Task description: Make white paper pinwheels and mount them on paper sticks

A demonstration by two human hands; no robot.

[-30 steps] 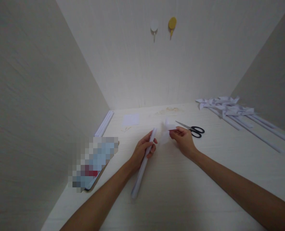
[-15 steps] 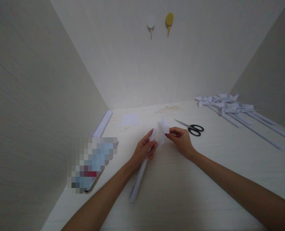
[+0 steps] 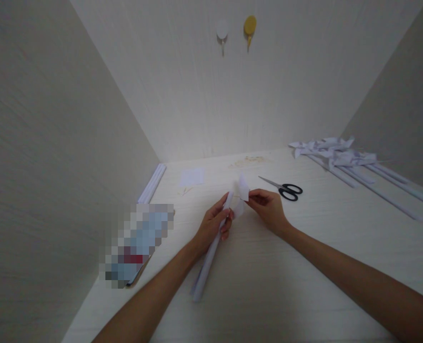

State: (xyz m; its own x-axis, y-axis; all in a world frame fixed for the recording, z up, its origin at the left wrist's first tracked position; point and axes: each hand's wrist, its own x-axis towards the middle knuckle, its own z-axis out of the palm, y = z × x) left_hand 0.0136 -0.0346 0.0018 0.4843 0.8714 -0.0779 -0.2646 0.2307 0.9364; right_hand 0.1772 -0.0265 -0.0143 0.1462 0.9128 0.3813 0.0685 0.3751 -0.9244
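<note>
My left hand (image 3: 213,225) is closed around a long rolled white paper stick (image 3: 206,269) that slants from the table's front up to the middle. My right hand (image 3: 268,207) pinches a folded white paper pinwheel head (image 3: 240,197) and holds it against the stick's upper end. Both hands hover just above the white table (image 3: 268,286).
Black-handled scissors (image 3: 285,189) lie right of my hands. A pile of finished paper pinwheels (image 3: 340,155) on sticks fills the back right. Spare white sticks (image 3: 153,183) lie along the left wall, a paper square (image 3: 192,176) behind, a blurred flat object (image 3: 136,243) at left.
My right hand has brought the paper pinwheel head leftward until it meets the top of the stick. The left hand kept its grip and hardly moved.
</note>
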